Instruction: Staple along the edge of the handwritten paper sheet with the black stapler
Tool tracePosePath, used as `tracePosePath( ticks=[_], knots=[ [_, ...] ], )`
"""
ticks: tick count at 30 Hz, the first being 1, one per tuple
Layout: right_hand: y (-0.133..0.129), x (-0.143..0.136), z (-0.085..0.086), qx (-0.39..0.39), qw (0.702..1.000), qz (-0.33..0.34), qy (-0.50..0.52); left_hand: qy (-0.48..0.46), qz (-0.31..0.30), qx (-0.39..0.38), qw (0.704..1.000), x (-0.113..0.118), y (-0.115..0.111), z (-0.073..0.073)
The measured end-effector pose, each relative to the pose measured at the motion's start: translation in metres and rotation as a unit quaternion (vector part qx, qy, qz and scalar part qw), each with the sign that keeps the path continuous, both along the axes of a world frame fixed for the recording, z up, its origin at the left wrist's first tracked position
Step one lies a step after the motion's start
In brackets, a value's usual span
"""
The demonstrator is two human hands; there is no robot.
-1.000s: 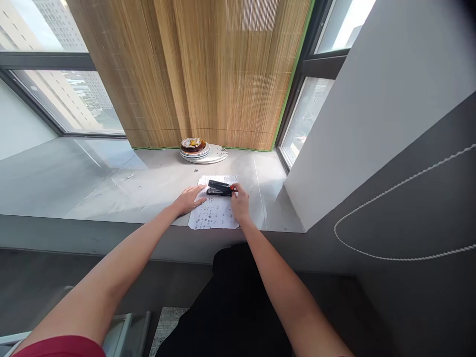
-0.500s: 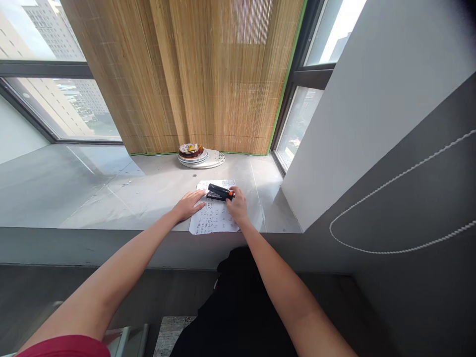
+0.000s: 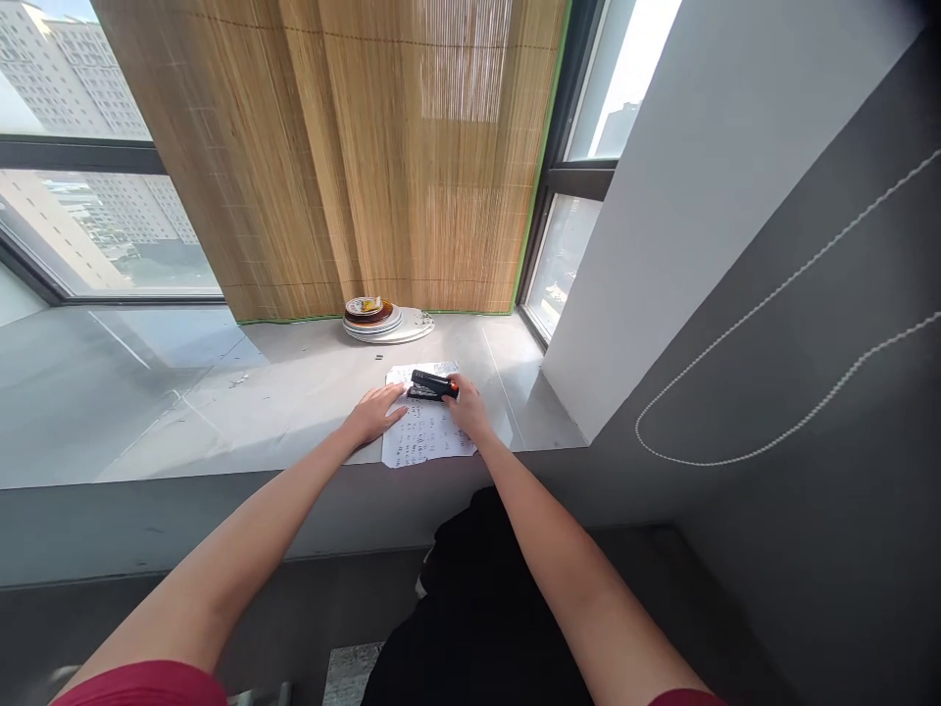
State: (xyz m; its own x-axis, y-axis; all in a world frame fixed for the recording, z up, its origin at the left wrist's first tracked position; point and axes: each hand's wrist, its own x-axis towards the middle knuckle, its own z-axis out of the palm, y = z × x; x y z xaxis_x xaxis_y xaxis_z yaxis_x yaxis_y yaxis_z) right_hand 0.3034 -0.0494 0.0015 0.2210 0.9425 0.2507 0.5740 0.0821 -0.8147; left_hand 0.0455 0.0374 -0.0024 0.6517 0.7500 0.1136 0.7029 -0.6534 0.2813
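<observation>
A sheet of paper (image 3: 422, 439) covered in handwriting lies on the window sill, its lower end at the sill's front edge. Above its upper part is a black stapler (image 3: 432, 384) with an orange-red spot at its right end. My right hand (image 3: 466, 408) grips the stapler at that end, fingers wrapped round it. At the paper's left edge my left hand (image 3: 374, 412) rests with fingers stretched out, the fingertips close to the stapler's left end. Whether the stapler touches the paper is hard to make out.
A stack of plates (image 3: 374, 319) stands at the back of the sill (image 3: 294, 392), below a bamboo blind (image 3: 353, 176). Small scraps (image 3: 239, 379) lie to the left. On the right are a wall (image 3: 624, 245) and a hanging bead cord (image 3: 742, 463).
The camera view has shifted and tilted slightly. Both hands stay about the same place on the paper, with the stapler still in my right hand.
</observation>
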Motion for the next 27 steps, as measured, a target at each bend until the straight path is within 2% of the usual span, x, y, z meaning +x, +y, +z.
tracePosePath(
  ticks=[23,27],
  knots=[
    [0.008,0.006,-0.005,-0.008,1.0,-0.027,-0.007,0.016,0.003,0.043,0.999,0.007,0.014,-0.002],
    [0.007,0.005,-0.005,0.019,1.0,-0.019,-0.001,0.019,-0.001,0.046,0.999,0.007,0.016,-0.002]
  ],
)
